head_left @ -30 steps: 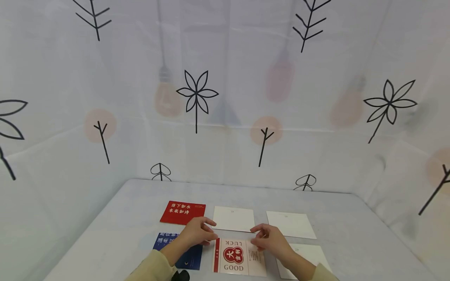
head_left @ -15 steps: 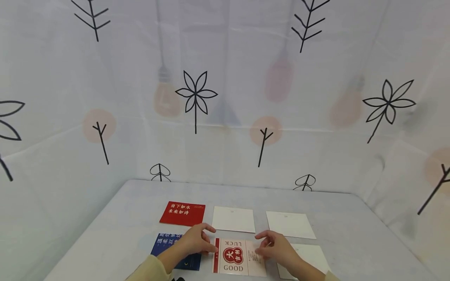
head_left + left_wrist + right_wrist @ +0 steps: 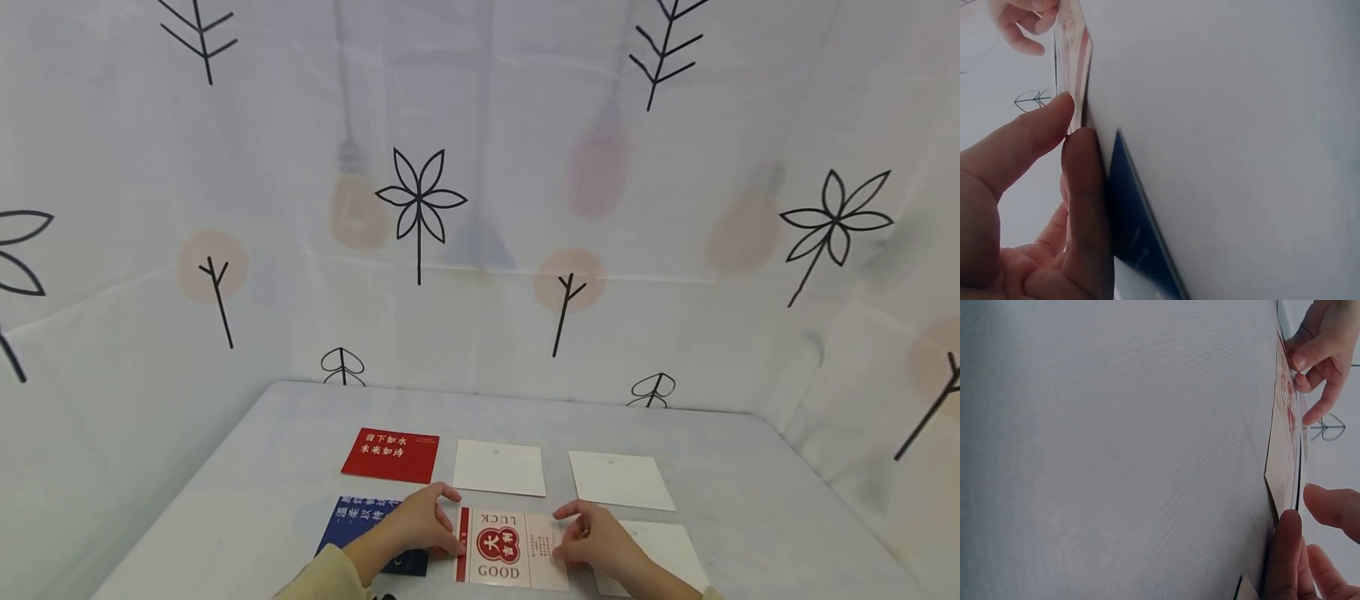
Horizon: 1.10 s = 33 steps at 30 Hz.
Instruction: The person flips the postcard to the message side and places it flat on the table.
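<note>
A white-and-red postcard (image 3: 512, 533) printed "GOOD LUCK" lies flat between my two hands. My left hand (image 3: 420, 521) is at its red-striped left edge, over part of a blue postcard (image 3: 358, 521). Its thumb touches or nearly touches that edge, while the index finger reaches the far left corner. My right hand (image 3: 600, 540) is at the opposite edge. Its thumb is at the card's side, and the index fingertip (image 3: 1325, 503) stands apart from the card. Neither hand visibly pinches the card. The right forearm partly covers a white card (image 3: 671, 546).
A red postcard (image 3: 390, 457) with white writing lies at the back left. Two plain white cards are in the back row, a middle card (image 3: 498, 468) and a right card (image 3: 622, 479). A printed cloth (image 3: 480, 317) hangs behind the white table (image 3: 225, 500).
Both hands have come slightly nearer the body along the sides of the "GOOD LUCK" postcard. My right hand has shifted a little outward to its right edge. The cards have not visibly moved.
</note>
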Available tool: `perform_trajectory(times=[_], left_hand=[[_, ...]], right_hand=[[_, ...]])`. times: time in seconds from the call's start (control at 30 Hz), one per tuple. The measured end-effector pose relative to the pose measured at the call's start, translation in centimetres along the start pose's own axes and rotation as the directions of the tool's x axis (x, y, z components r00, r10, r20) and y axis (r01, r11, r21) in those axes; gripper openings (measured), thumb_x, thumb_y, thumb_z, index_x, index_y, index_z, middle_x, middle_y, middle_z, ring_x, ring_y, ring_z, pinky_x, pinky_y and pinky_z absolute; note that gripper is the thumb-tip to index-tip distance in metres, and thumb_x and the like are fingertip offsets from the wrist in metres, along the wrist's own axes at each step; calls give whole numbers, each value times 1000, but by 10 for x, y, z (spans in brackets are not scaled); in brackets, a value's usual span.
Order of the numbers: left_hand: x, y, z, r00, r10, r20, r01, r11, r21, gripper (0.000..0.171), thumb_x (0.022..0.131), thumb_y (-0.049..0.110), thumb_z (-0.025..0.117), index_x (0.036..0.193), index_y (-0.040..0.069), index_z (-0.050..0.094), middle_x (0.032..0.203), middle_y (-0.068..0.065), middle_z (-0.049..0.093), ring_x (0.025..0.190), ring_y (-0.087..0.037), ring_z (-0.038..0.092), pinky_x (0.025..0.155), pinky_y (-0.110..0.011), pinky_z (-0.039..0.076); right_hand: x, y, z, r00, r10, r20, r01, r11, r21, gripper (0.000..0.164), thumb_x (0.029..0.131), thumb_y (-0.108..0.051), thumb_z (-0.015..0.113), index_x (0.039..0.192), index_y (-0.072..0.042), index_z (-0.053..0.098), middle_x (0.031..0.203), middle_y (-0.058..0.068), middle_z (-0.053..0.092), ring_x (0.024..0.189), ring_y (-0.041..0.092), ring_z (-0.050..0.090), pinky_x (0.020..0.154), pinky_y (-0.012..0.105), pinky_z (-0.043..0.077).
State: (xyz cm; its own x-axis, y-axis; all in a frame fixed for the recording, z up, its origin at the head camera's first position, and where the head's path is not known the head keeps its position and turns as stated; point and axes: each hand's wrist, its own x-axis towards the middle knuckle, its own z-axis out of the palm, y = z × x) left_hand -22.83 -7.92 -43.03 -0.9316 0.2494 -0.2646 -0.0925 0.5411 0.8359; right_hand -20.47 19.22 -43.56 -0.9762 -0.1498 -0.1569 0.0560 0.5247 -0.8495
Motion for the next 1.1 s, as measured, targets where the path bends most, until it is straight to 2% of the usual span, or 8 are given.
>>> perform_trajectory(times=[0.23, 0.47, 0.7, 0.87, 1.1], left_hand=[[2, 1, -1, 1000, -1, 2, 1, 999, 33, 55, 63, 1, 83, 111, 5, 56, 72, -10, 55, 58, -20, 58, 56, -29, 54], [3, 2, -1, 1000, -6, 5, 6, 999, 48, 55, 63, 1, 83, 111, 6, 56, 71, -9, 56, 58, -20, 58, 56, -29, 53], [2, 4, 0, 999, -35, 3, 34, 998, 50, 50, 63, 0, 82, 106, 7, 56, 72, -10, 56, 58, -20, 58, 56, -29, 53], [4, 3, 2, 999, -34, 1, 34, 999, 41, 47, 63, -1, 82, 102, 6, 56, 72, -10, 55, 58, -20, 58, 56, -30, 54], [3, 3, 1, 1000, -27, 1, 27, 999, 44, 47, 63, -1, 82, 101, 7, 54, 72, -10, 56, 58, -20, 58, 56, -29, 54]], right_hand=[[3, -1, 0, 999, 35, 24, -34, 998, -61, 56, 64, 0, 81, 111, 4, 50, 68, 5, 55, 59, 15, 52, 56, 28, 45], [5, -2, 0, 999, 47, 22, -44, 992, -117, 62, 62, 0, 82, 113, 5, 48, 67, 4, 55, 58, 15, 51, 55, 27, 44], [7, -1, -1, 997, 65, 46, -59, 990, -125, 61, 62, -1, 83, 113, 4, 49, 67, 4, 55, 58, 15, 51, 55, 27, 42], [9, -1, -3, 996, 49, 73, -40, 992, -120, 58, 62, 1, 82, 110, 4, 49, 67, 4, 55, 58, 15, 51, 55, 27, 42], [10, -2, -2, 996, 55, 68, -45, 990, -131, 57, 61, 1, 82, 107, 1, 49, 66, 4, 55, 57, 14, 51, 55, 27, 40]])
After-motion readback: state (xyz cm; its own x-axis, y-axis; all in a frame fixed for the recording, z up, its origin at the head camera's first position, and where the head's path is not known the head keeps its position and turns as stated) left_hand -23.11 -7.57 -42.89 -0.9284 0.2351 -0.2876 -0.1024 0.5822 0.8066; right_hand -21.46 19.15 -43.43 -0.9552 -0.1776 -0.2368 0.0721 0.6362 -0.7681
